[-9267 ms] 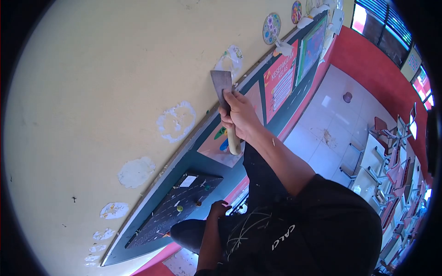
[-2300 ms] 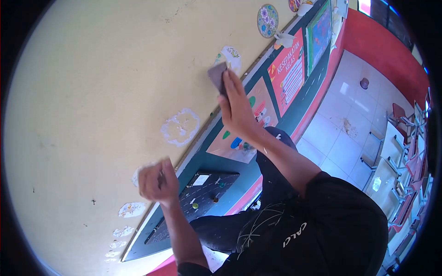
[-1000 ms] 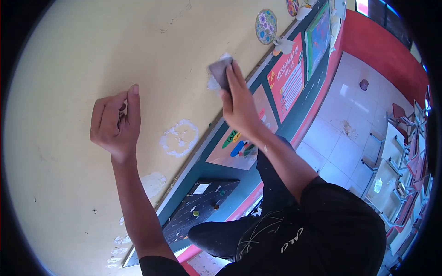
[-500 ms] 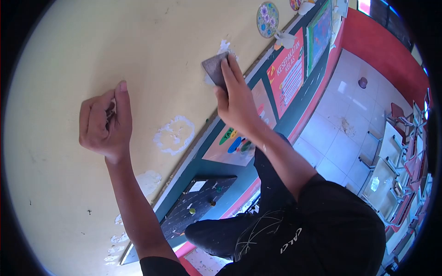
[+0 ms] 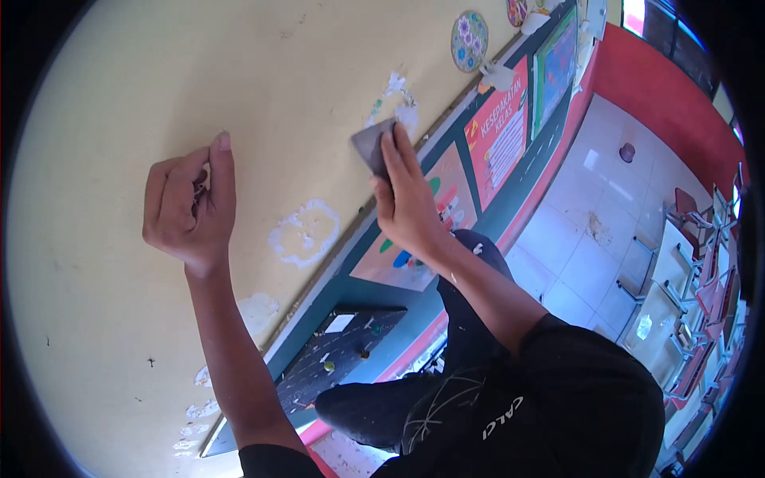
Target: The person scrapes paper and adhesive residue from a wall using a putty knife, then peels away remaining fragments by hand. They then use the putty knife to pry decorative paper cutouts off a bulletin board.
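My right hand (image 5: pixel 410 211) grips a flat grey scraper (image 5: pixel 371 146), fingers stretched along its face. Its blade lies against the cream wall (image 5: pixel 279 103), just below a white patch of peeled paint (image 5: pixel 405 114). To the left, my left hand (image 5: pixel 191 203) is curled into a loose fist in front of the wall, its thumb pointing up. Small dark bits show between its fingers, but I cannot tell what they are. Between the two hands, a ring-shaped white mark (image 5: pixel 305 233) stands out on the wall.
A ledge borders a green lower wall with a red poster (image 5: pixel 498 119) and a dark board (image 5: pixel 343 354). Round floral decorations (image 5: pixel 469 41) hang near the top. Desks and chairs (image 5: pixel 685 295) stand at right on the tiled floor (image 5: pixel 574 231), near a small brown bucket (image 5: pixel 627 152).
My right hand has slid the scraper down along the wall, uncovering more of the peeled patch above. My left hand has shifted slightly right and stays curled.
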The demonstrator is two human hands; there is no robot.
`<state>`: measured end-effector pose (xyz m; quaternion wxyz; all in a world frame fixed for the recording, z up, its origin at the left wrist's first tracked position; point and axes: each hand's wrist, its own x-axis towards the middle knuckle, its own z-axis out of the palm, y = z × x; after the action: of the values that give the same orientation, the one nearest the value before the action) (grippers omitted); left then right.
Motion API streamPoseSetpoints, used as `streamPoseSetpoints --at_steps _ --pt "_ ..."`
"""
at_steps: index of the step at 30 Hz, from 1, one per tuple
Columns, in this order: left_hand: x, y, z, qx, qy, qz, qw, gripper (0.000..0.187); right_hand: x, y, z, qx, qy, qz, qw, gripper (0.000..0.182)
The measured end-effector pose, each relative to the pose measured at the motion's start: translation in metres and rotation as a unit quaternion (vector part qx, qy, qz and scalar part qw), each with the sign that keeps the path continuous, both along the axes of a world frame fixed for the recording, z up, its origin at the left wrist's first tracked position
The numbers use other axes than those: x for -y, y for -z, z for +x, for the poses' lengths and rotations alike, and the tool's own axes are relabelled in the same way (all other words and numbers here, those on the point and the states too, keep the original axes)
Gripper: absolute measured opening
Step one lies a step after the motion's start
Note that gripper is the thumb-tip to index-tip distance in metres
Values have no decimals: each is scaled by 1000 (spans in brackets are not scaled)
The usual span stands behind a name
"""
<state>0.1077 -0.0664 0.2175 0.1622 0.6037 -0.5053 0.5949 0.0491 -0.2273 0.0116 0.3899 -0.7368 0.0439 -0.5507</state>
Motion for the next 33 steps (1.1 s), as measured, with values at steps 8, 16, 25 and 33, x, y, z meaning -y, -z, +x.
streamPoseSetpoints --at_steps 8,16,25,33 --pt "-1 6 -1 -2 -9 -9 1000 15 -15 -2 -16 -32 -77 6 997 55" --pt "-1 5 -8 -26 -24 -2 999 15 5 -13 1 -33 -21 35 999 54" --pt "-1 6 -3 -10 -8 -6 1000 16 -6 -15 -11 -21 -14 18 1000 52" --pt "2 3 -4 -11 -23 -8 1000 16 -7 -22 -15 -41 -50 12 998 55"
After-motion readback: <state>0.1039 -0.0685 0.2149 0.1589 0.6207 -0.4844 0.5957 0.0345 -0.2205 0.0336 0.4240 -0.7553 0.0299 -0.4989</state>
